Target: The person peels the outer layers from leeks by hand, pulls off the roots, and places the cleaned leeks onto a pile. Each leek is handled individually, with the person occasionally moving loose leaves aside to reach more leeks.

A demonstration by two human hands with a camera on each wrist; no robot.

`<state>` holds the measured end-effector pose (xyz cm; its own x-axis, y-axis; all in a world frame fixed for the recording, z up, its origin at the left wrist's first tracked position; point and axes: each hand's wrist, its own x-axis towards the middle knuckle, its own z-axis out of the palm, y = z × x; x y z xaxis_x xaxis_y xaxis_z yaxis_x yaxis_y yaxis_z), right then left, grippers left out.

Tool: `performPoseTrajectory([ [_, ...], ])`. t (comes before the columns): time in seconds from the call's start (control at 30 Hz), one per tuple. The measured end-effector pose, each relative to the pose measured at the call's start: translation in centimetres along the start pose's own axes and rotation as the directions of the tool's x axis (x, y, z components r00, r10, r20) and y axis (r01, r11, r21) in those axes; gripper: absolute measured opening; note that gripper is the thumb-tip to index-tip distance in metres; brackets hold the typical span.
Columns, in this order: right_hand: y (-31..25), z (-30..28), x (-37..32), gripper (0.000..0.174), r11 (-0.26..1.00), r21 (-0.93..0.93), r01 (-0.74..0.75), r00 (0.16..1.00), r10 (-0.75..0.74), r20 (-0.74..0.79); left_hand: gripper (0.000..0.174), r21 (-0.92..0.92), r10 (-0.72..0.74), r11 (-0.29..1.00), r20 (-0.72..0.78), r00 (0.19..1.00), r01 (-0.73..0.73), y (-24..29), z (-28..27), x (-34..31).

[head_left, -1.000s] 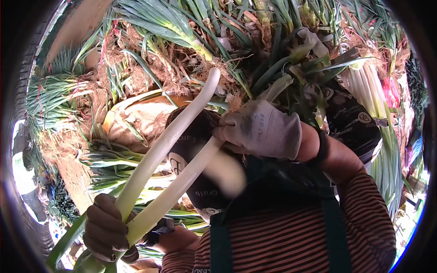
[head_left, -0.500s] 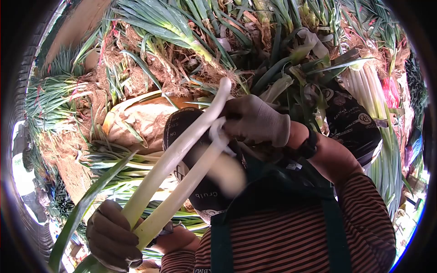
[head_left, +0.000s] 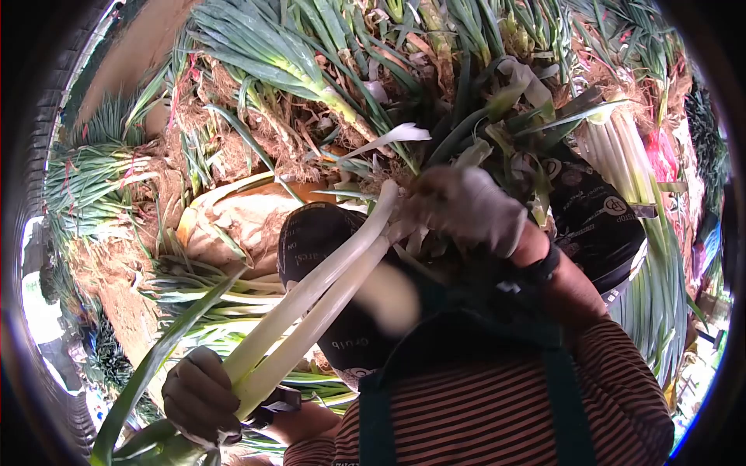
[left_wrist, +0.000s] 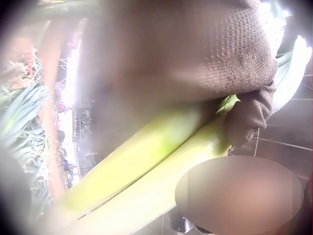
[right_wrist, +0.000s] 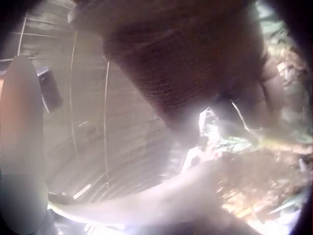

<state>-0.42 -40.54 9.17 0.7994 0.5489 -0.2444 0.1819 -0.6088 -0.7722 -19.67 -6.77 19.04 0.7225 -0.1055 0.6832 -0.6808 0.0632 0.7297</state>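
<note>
Two long white-and-green stalks lie slanted side by side in the head view. My left hand, in a grey glove, grips their greener lower part; green leaves trail below it. In the left wrist view, gloved fingers curl over the yellow-green stalks. At the white upper ends is my right hand, in a pale glove and blurred; its finger grip is unclear. The right wrist view shows that hand dark above a white stalk. A loose white strip appears above the stalk ends.
Leafy stalks with brown roots are heaped across the back. A brown-wrapped bundle lies behind the stalks, and green stalks lie left. A bundle of pale stalks stands at right, beside black printed fabric.
The stalks' white ends have dropped and drawn closer together. My right hand has moved off and back toward them, now lower and further right than first. The loose white strip has newly appeared above.
</note>
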Motion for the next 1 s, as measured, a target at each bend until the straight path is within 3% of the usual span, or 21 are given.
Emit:
performPoseTrajectory([
  [0.03, -0.5, 0.9, 0.0, 0.049, 0.998, 0.020, 0.065, 0.995, -0.066, 0.081, 0.021, 0.012, -0.003, 1.000, -0.052, 0.999, 0.004, -0.3, 0.3, -0.2],
  [0.07, -1.3, 1.4, -0.1, 0.045, 0.997, 0.074, 0.012, 0.992, -0.021, 0.128, 0.019, 0.020, -0.006, 1.000, -0.094, 0.996, 0.008, -0.7, 0.7, -0.2],
  [0.17, -1.7, 1.3, -1.1, 0.036, 0.988, 0.142, 0.054, 0.999, -0.055, -0.001, 0.016, 0.033, -0.017, 0.999, -0.206, 0.978, 0.025, -1.1, 1.5, -0.2],
  [0.2, -1.2, 1.9, -1.4, 0.027, 0.955, -0.114, 0.272, 0.929, -0.292, -0.227, 0.016, 0.034, -0.025, 0.999, -0.236, 0.971, 0.034, -1.4, 1.9, -0.2],
  [0.27, -1.6, 2.3, -2.2, 0.029, 0.870, -0.367, 0.331, 0.875, -0.428, -0.227, 0.015, 0.043, -0.042, 0.997, -0.297, 0.954, 0.058, -1.9, 2.4, 0.5],
  [0.37, -2.0, 4.2, -2.3, 0.015, 0.834, -0.442, 0.331, 0.852, -0.465, -0.240, 0.017, 0.002, -0.095, 0.994, -0.419, 0.903, 0.106, -2.3, 2.7, 0.9],
  [0.47, -1.2, 5.4, -1.8, 0.012, 0.888, -0.377, 0.264, 0.888, -0.376, -0.264, 0.038, -0.114, -0.168, 0.986, -0.663, 0.730, 0.124, -2.8, 3.4, 0.2],
  [0.5, -0.6, 5.7, -1.5, 0.012, 0.908, -0.342, 0.240, 0.901, -0.340, -0.269, 0.041, 0.067, -0.181, 0.914, -0.814, 0.552, 0.399, -2.8, 3.4, -1.5],
  [0.53, 0.1, 6.2, -1.1, 0.013, 0.928, -0.318, 0.192, 0.923, -0.281, -0.264, 0.044, 0.107, -0.185, 0.727, -0.921, 0.344, 0.678, -2.8, 3.4, -3.2],
  [0.57, 0.9, 6.3, -0.9, 0.015, 0.946, -0.296, 0.134, 0.941, -0.215, -0.260, 0.044, 0.047, -0.231, 0.740, -0.919, 0.320, 0.671, -2.8, 3.9, -2.3],
  [0.6, 1.7, 6.4, -0.6, 0.016, 0.958, -0.276, 0.075, 0.956, -0.148, -0.254, 0.044, -0.003, -0.272, 0.825, -0.879, 0.392, 0.565, -2.7, 4.4, -1.0],
  [0.67, 3.8, 5.2, -0.3, 0.017, 0.969, -0.247, 0.000, 0.961, -0.068, -0.266, 0.045, -0.184, -0.331, 0.929, -0.800, 0.500, 0.321, -2.4, 5.2, 1.2],
  [0.7, 5.1, 4.3, 0.0, 0.018, 0.967, -0.250, -0.039, 0.952, -0.040, -0.304, 0.046, -0.398, -0.402, 0.910, -0.774, 0.490, 0.117, -2.2, 4.8, 2.0],
  [0.77, 8.2, 1.4, -0.2, 0.019, 0.941, -0.271, -0.204, 0.909, 0.080, -0.408, 0.043, -0.298, -0.249, 0.955, -0.819, 0.517, -0.012, -3.8, 1.8, 2.0],
  [0.8, 9.8, -0.6, -0.6, 0.019, 0.892, -0.313, -0.327, 0.880, 0.167, -0.444, 0.034, -0.269, -0.240, 0.962, -0.776, 0.583, 0.040, -3.5, 1.3, 2.6],
  [0.83, 10.3, -2.2, -0.8, 0.020, 0.826, -0.373, -0.422, 0.856, 0.227, -0.465, 0.024, -0.406, -0.388, 0.913, -0.830, 0.401, 0.044, -3.7, 0.9, 3.0],
  [0.87, 8.5, -3.3, -1.1, 0.020, 0.786, -0.454, -0.419, 0.866, 0.197, -0.459, 0.023, -0.434, -0.378, 0.900, -0.808, 0.452, -0.023, -4.5, 0.3, 3.4],
  [0.9, 6.4, -4.1, -2.0, 0.022, 0.757, -0.630, -0.173, 0.931, -0.083, -0.356, 0.023, -0.469, -0.367, 0.879, -0.782, 0.504, -0.088, -5.6, 0.0, 3.9],
  [0.93, 3.0, -5.0, -3.0, 0.025, 0.625, -0.779, 0.056, 0.909, -0.355, -0.220, 0.029, -0.464, -0.388, 0.883, -0.806, 0.448, -0.069, -6.4, 0.3, 4.9],
  [0.97, 2.4, -3.9, -1.7, 0.022, 0.974, -0.215, 0.068, 0.924, -0.142, -0.354, 0.028, -0.524, -0.405, 0.843, -0.766, 0.499, -0.121, -8.1, 0.9, 6.5],
  [1.0, -1.2, -4.2, -2.4, 0.020, 0.947, 0.097, 0.305, 0.939, -0.282, -0.196, 0.027, -0.569, -0.417, 0.806, -0.741, 0.525, -0.162, -9.5, 1.1, 6.6],
])
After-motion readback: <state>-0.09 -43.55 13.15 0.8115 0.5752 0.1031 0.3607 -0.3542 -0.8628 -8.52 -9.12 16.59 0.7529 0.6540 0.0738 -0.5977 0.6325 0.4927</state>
